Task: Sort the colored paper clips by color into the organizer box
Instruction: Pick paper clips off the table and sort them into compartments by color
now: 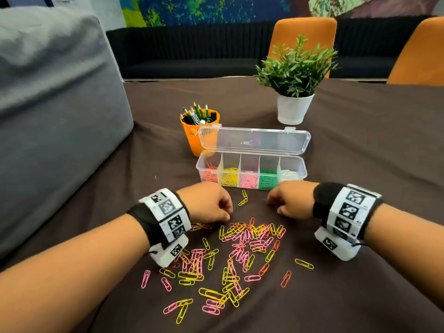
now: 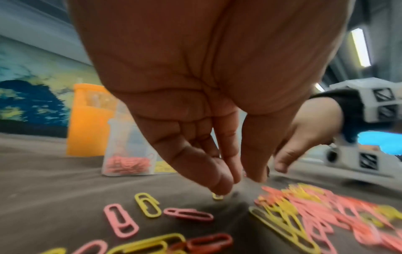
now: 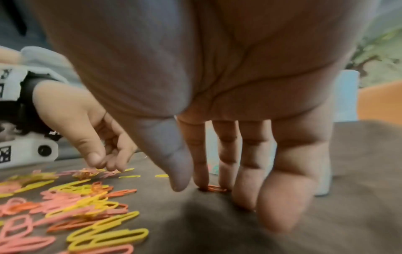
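Note:
A clear organizer box (image 1: 303, 164), lid (image 1: 254, 140) open, holds orange, yellow, pink, green and white clips in separate compartments, left to right. Loose yellow, pink and orange paper clips (image 1: 249, 234) lie scattered on the brown cloth in front of it. My left hand (image 1: 228, 212) points its fingers down at the pile's far left edge; one fingertip (image 2: 222, 187) touches a yellow clip (image 2: 217, 196), the thumb a little apart. My right hand (image 1: 274, 203) reaches down just before the box; its index and middle fingertips (image 3: 201, 182) press an orange clip (image 3: 215, 188) onto the cloth.
An orange pencil cup (image 1: 192, 138) stands behind the box's left end and a potted plant (image 1: 294, 75) behind its right. A grey cushion (image 1: 48, 104) fills the left side. Orange chairs (image 1: 305, 32) stand beyond the table. Two yellow clips (image 1: 243, 198) lie between my hands.

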